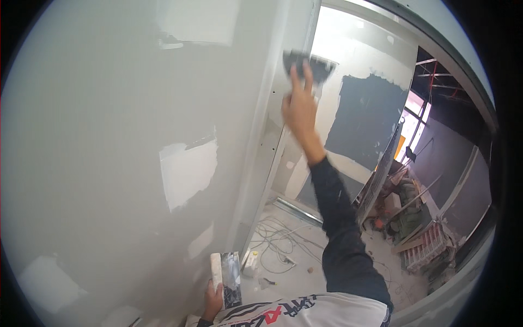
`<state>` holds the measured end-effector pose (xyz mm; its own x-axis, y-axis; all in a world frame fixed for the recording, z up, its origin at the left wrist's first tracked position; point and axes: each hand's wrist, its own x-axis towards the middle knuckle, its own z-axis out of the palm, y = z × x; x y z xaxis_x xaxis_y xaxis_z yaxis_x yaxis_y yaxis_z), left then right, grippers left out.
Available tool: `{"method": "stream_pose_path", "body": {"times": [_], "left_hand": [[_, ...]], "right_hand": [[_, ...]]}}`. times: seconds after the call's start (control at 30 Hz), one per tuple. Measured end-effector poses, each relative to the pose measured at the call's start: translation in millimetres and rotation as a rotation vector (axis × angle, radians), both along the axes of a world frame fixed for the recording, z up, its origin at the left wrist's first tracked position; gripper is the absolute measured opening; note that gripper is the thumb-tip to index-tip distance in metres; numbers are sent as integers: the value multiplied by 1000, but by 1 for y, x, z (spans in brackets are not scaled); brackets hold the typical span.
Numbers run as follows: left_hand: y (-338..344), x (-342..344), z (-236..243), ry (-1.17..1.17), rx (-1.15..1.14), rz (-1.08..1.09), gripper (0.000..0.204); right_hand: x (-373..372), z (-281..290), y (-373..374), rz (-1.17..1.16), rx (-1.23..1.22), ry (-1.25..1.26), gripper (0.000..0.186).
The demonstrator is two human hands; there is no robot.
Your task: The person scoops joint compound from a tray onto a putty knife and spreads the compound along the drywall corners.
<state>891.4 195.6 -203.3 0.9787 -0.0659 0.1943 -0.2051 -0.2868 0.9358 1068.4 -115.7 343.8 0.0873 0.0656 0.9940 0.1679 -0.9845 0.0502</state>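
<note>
Where fingers [301,73] cover it, knife blade [309,64] blurred.

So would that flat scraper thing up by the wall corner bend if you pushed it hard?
Probably a little. The wide blade looks thin, so it likely flexes against the wall corner. It seems light: the right hand holds it high, arm stretched. The left hand holds a flat board low down.

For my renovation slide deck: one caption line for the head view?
Right hand presses a taping knife to the drywall corner; left hand holds a mud pan.
</note>
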Motion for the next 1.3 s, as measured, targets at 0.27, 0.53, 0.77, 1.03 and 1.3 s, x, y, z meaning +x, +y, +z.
{"method": "stream_pose_path", "body": {"times": [0.27,0.53,0.77,1.03,1.3], "left_hand": [[-5,-1,27,-37,-31,18,30],[1,0,24,6,-72,35,28],[-8,11,31,33,-83,-99,27],[-9,21,19,65,-12,-147,34],[1,14,7,-10,-73,-55,35]], "right_hand": [[75,299,-84,-166,-266,-351,53],[61,238,-26,-293,19,159,38],[66,59,-25,-231,-37,22,65],[41,-82,19,-143,97,287,76],[3,-18,12,65,-16,73,76]]}}
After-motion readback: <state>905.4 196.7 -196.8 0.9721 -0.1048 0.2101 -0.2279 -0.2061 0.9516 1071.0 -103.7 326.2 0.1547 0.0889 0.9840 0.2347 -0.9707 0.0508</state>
